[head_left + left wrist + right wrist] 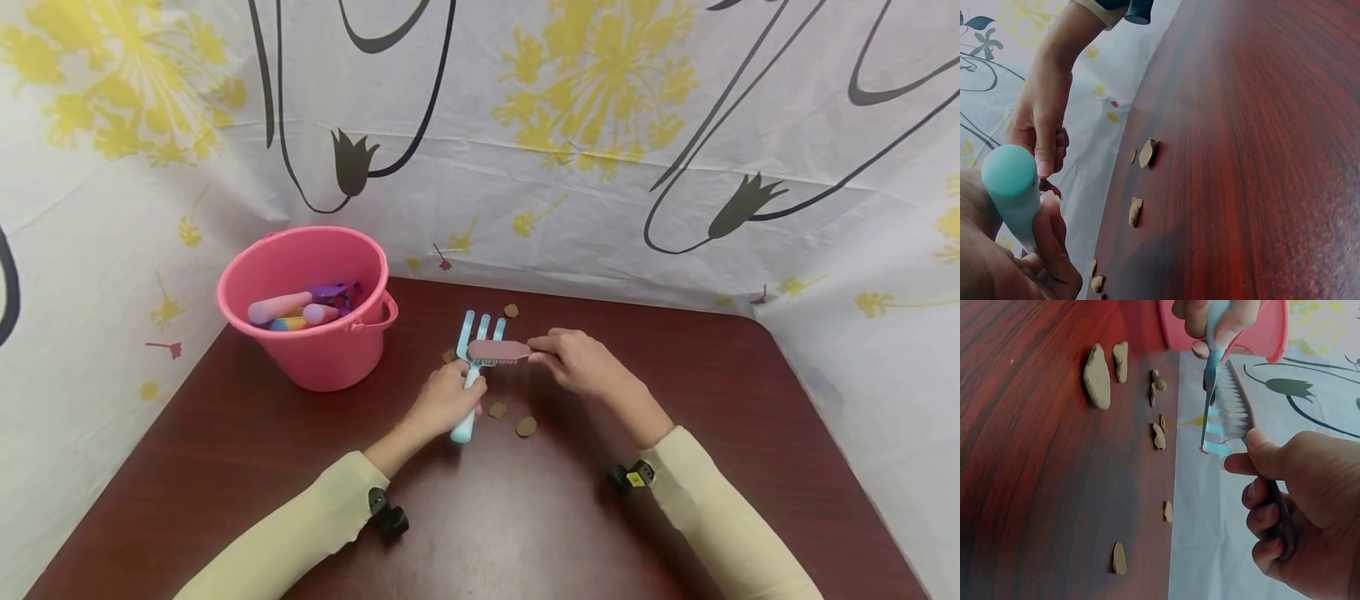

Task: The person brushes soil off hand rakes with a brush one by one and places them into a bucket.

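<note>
My left hand (448, 398) grips the handle of a light blue toy garden fork (463, 429), its tines pointing away from me above the table. In my right hand (581, 362) is a pinkish-brown brush (498, 351) with white bristles (1230, 403). The bristles face the fork and lie against or very near it around the base of the tines. Seen from the right wrist, fingers and thumb wrap round the dark brush handle (1282, 515). The left wrist view shows the rounded end of the fork handle (1010, 181); its tines are hidden there.
Several flat brown lumps, one of them a rounded lump (527, 427), lie scattered on the dark wooden table (517, 525). A pink bucket (322, 358) holding coloured-handled tools stands at the back left. Patterned white cloth (465, 108) hangs round the back and sides.
</note>
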The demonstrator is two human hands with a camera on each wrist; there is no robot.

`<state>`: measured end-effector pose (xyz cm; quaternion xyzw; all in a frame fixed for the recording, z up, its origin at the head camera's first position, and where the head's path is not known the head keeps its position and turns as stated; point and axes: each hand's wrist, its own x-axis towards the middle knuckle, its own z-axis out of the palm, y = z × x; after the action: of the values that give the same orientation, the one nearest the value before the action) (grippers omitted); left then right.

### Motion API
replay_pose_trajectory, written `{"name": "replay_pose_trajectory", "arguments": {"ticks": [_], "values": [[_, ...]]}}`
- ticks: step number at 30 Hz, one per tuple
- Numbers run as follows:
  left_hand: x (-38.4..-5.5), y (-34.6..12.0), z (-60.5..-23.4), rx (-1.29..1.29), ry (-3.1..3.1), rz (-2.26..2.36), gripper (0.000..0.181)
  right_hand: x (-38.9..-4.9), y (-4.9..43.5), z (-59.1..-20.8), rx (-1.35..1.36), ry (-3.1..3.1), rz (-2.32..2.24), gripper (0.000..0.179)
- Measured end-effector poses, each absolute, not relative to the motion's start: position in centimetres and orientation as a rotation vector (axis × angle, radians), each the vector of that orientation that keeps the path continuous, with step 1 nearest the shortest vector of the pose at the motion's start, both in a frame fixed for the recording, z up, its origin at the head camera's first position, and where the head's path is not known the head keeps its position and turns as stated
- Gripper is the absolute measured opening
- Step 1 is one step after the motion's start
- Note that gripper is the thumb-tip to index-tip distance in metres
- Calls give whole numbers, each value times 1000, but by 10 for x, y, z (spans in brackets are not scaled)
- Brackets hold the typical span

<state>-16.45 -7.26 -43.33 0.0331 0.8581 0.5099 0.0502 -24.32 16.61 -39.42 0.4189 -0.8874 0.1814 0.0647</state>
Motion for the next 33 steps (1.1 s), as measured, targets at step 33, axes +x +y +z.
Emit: {"name": "replay_pose_trajectory", "arguments": {"ticks": [33], "values": [[-163,-72,-430,91,2636,1559,21,-245,171,-392,1089,-2713,740,24]]}}
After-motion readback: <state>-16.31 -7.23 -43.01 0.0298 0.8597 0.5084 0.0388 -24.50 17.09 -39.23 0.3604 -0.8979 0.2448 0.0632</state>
